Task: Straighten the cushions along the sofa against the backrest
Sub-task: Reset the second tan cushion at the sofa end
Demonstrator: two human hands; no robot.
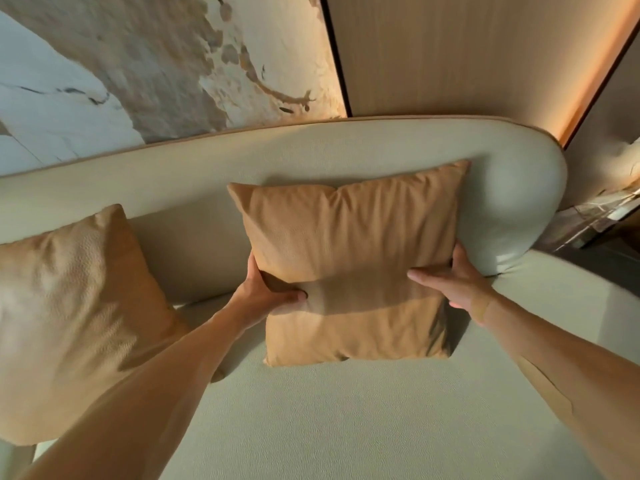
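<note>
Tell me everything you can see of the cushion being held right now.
The held cushion is square, tan-orange, in soft suede-like fabric with a dent in its top edge. It stands leaning against the cream backrest, its bottom edge on the seat, near the sofa's rounded right end. The left hand and right hand grip its two sides, thumbs pressed into the front.

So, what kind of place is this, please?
Probably a living room or lounge, at home or in a hotel. A cream sofa with a curved backrest carries tan cushions, and behind it a marble-look wall panel stands beside a lit wood-tone panel.
</note>
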